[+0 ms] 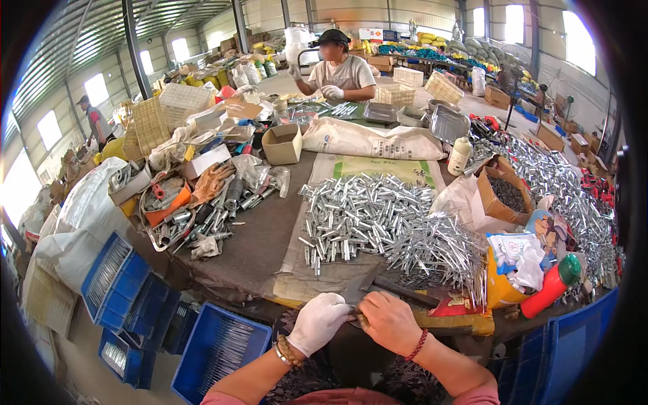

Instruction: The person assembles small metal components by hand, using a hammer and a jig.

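Left hand, white-gloved, and right hand, bare, meet at the near edge of the worktable. Fingers of both curl inward, tips together; whatever lies between them is mostly hidden, so cannot tell what they clamp, nor its long axis.

Just beyond the fingertips: a grey metal piece, tapered, its point directed away from the person and to the right, long axis on that same diagonal. Beside it, a dark bar runs left to right, right end slightly nearer the person.

Farther up the table, a heap of short silver tubes, axes at all angles. Adjoining on the right, thin rods, many with ends toward the person. Blue bin below left; rods inside lie roughly parallel, lengthwise.
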Tool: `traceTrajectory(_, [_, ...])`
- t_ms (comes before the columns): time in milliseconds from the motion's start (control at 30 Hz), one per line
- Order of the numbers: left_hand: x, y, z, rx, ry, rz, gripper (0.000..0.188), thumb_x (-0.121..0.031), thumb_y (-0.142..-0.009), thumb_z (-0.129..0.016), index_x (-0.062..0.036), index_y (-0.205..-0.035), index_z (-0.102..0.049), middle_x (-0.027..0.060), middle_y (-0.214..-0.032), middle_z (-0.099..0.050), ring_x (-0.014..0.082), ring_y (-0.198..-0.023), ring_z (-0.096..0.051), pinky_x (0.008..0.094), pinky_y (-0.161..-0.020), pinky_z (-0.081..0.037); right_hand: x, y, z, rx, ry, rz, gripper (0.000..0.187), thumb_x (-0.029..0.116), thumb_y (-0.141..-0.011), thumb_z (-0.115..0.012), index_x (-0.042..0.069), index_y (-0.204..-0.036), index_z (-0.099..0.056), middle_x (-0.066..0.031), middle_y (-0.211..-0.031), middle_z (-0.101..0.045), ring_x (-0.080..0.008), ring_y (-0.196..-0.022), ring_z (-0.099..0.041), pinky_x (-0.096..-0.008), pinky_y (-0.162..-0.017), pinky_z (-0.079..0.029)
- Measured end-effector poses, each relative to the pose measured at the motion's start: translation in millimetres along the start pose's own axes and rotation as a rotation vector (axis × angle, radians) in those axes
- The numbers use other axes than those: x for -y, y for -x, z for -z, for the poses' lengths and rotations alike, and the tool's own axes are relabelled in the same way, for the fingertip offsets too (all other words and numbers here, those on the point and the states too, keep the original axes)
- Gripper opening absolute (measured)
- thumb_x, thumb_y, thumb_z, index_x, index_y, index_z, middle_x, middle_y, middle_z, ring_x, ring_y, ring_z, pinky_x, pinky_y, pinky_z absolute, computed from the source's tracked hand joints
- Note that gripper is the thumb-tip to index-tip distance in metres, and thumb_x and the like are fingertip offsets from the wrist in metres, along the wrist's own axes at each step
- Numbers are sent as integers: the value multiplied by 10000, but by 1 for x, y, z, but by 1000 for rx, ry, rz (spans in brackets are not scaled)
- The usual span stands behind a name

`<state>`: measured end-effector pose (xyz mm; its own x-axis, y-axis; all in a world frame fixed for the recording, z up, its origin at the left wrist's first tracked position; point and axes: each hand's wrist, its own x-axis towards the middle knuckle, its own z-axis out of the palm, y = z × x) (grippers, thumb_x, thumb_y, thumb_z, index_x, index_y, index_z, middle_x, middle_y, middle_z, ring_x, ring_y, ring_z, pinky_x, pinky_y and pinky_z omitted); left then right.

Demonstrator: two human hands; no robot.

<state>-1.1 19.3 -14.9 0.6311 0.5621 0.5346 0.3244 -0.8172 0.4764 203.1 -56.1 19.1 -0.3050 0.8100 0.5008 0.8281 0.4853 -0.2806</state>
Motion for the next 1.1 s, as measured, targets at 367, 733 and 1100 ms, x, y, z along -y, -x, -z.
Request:
traceTrajectory(367, [-3,2,1,15,10,25,153,-109,-823,-802,-96,-970,-758,77,-925,-682,299,-926,-679,411,-816,-562,0,-6,16,182,52,-40,183,118,-813,-753,70,-961,-657,-98,-961,-604,-308,-946,-669,-436,-817,-570])
traceTrajectory(733, [-4,-3,2,-24,11,30,203,-119,-805,-831,-102,-997,-768,77,-933,-675,317,-934,-663,425,-818,-548,-11,-11,21,150,-68,-21,142,63,-864,-722,42,-938,-601,-130,-954,-584,-356,-948,-661,-480,-792,-558])
traceTrajectory(1100, [-1,-2,1,-22,9,-6,142,-118,-808,-806,-78,-890,-697,92,-890,-647,335,-896,-655,434,-810,-542,-6,-22,23,235,52,96,117,57,-834,-700,59,-912,-613,-107,-935,-585,-306,-929,-658,-432,-789,-568])
